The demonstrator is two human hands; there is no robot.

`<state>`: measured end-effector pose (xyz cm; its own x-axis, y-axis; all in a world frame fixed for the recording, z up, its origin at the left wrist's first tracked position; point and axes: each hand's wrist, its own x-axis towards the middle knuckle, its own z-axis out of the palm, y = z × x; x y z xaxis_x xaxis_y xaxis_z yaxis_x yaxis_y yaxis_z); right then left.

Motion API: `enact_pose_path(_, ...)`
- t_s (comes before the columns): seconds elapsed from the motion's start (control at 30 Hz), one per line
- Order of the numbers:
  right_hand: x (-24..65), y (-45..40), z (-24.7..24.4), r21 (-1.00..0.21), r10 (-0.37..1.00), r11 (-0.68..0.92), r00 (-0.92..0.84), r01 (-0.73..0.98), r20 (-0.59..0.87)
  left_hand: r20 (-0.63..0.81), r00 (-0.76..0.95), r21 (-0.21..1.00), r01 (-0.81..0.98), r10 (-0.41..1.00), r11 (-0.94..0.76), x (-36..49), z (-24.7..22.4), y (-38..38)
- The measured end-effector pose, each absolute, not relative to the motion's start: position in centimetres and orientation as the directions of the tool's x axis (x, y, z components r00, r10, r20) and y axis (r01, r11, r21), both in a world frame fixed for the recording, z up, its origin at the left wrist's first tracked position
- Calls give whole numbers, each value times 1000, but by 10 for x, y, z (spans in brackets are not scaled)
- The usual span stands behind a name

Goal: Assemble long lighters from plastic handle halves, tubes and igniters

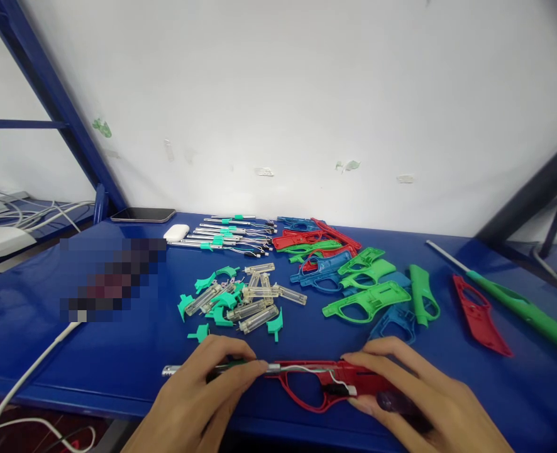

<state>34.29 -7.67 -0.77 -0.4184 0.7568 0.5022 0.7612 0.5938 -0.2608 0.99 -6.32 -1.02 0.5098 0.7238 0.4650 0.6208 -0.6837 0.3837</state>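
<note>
My left hand [212,384] pinches a metal lighter tube [169,370], its perforated tip pointing left past my knuckles. White wires [302,369] run from the tube to a small black connector [337,390] with a white end, lying over a red lighter handle half [302,402]. That half has an open trigger loop and lies at the table's front edge. My right hand [424,402] grips its right end between thumb and fingers. Beneath the right fingers sits a dark rounded object [394,402], mostly hidden by the hand.
Clear fuel tanks [259,319] and teal triggers [275,324] lie mid-table. Behind are wired metal tubes [207,244]. Green handle halves [370,302], with red and blue ones, are heaped right of centre. A green assembled lighter [523,305] lies far right, a phone [143,215] back left.
</note>
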Motion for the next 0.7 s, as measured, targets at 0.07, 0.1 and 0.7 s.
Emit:
enact_pose_path(0.07,344,-77,-8,-264,759,592,-417,762,499,480,526,362,611,702,-704,10,-9,-64)
enact_pose_path(0.1,344,-77,-8,-266,761,591,-418,761,496,488,528,353,609,695,-710,11,-9,-65)
enact_pose_path(0.7,343,-79,-8,-312,792,566,-399,763,462,497,545,305,619,676,-724,11,-14,-63)
